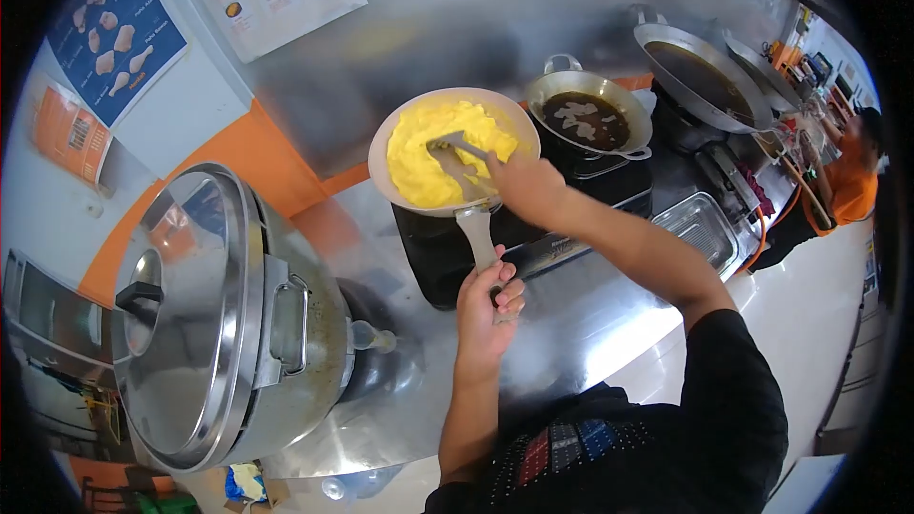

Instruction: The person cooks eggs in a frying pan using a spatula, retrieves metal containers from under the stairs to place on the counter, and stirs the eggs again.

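Observation:
A light-coloured frying pan rests over a black stove, its handle toward me. Yellow scrambled egg covers much of the pan's inside, with a bare patch near the middle. My left hand is wrapped round the pan's handle. Above the pan's right side, my right hand is closed on a grey spatula, whose blade lies in the egg.
A large lidded steel pot stands at the left. Right of the pan are a wok of dark liquid, a larger wok and a metal tray. A person in orange stands at the far right.

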Available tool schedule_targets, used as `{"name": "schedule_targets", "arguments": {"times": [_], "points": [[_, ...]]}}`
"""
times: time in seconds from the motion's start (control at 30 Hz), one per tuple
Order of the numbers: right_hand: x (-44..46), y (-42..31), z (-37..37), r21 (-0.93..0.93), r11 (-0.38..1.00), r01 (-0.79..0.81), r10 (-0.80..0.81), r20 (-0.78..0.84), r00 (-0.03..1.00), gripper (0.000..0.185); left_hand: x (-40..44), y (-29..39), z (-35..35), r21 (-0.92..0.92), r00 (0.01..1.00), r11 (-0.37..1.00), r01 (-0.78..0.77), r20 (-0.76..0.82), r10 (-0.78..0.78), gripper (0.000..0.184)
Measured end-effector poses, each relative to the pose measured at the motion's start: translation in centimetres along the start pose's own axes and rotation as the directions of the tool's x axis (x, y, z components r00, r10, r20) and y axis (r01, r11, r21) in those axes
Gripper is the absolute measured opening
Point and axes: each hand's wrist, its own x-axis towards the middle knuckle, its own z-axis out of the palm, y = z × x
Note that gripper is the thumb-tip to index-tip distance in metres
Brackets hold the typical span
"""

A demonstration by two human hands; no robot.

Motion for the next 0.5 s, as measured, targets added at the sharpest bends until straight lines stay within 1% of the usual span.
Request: {"name": "schedule_targets", "arguments": {"times": [0.03, 0.07, 0.1, 0.13, 0.17, 0.2, 0.23, 0.27, 0.3, 0.33, 0.43, 0.5], "points": [[1.7, 1.2, 0.3, 0.077, 0.997, -0.012, 0.010, 0.027, 1.000, 0.033, 0.0, 0.0, 0.0, 0.002, 1.000, 1.000, 0.003, -0.006, -0.003, 0.025], [3.2, 2.2, -0.2, 0.230, 0.970, -0.083, 0.064, 0.087, 0.994, 0.028, 0.0, 0.1, 0.0, 0.003, 1.000, 1.000, 0.007, -0.011, -0.007, 0.025], [4.7, 3.9, -0.5, 0.285, 0.956, -0.063, 0.028, 0.126, 0.992, 0.026, 0.1, 0.1, 0.0, 0.009, 1.000, 1.000, 0.005, -0.006, -0.005, 0.024], [6.1, 5.8, -0.8, 0.242, 0.970, -0.035, -0.008, 0.176, 0.984, 0.026, 0.1, 0.1, 0.0, 0.013, 1.000, 1.000, 0.002, 0.000, -0.002, 0.023], [6.1, 6.9, -2.9, 0.350, 0.934, -0.068, 0.000, 0.191, 0.982, 0.029, 0.1, 0.1, -0.1, 0.012, 1.000, 1.000, -0.001, 0.004, 0.001, 0.023], [5.4, 6.8, -7.1, 0.300, 0.952, -0.069, -0.011, 0.258, 0.966, 0.030, 0.1, 0.1, -0.2, 0.005, 1.000, 1.000, 0.001, 0.010, -0.002, 0.023], [5.5, 8.2, -8.1, 0.303, 0.952, -0.042, -0.046, 0.276, 0.960, 0.030, 0.2, 0.1, -0.3, -0.005, 1.000, 1.000, 0.002, 0.017, -0.002, 0.023], [4.0, 7.5, -12.1, 0.239, 0.969, -0.056, -0.016, 0.286, 0.958, 0.029, 0.2, 0.1, -0.4, -0.015, 1.000, 1.000, 0.000, 0.025, 0.000, 0.023], [2.9, 7.1, -14.7, 0.233, 0.970, -0.071, -0.007, 0.319, 0.948, 0.027, 0.2, 0.1, -0.3, -0.020, 1.000, 1.000, 0.002, 0.021, -0.001, 0.022], [2.0, 7.2, -16.5, 0.204, 0.979, -0.031, -0.037, 0.321, 0.946, 0.026, 0.3, 0.1, -0.3, -0.024, 1.000, 1.000, 0.004, 0.018, -0.003, 0.022], [-0.2, 7.0, -18.1, 0.160, 0.983, 0.094, -0.144, 0.342, 0.929, 0.024, 0.2, 0.0, 0.1, -0.030, 1.000, 1.000, -0.007, 0.010, 0.007, 0.023], [-1.6, 6.1, -17.5, 0.169, 0.970, 0.177, -0.225, 0.340, 0.913, 0.022, 0.1, -0.1, 0.1, -0.026, 1.000, 1.000, -0.010, 0.006, 0.010, 0.024]]}}
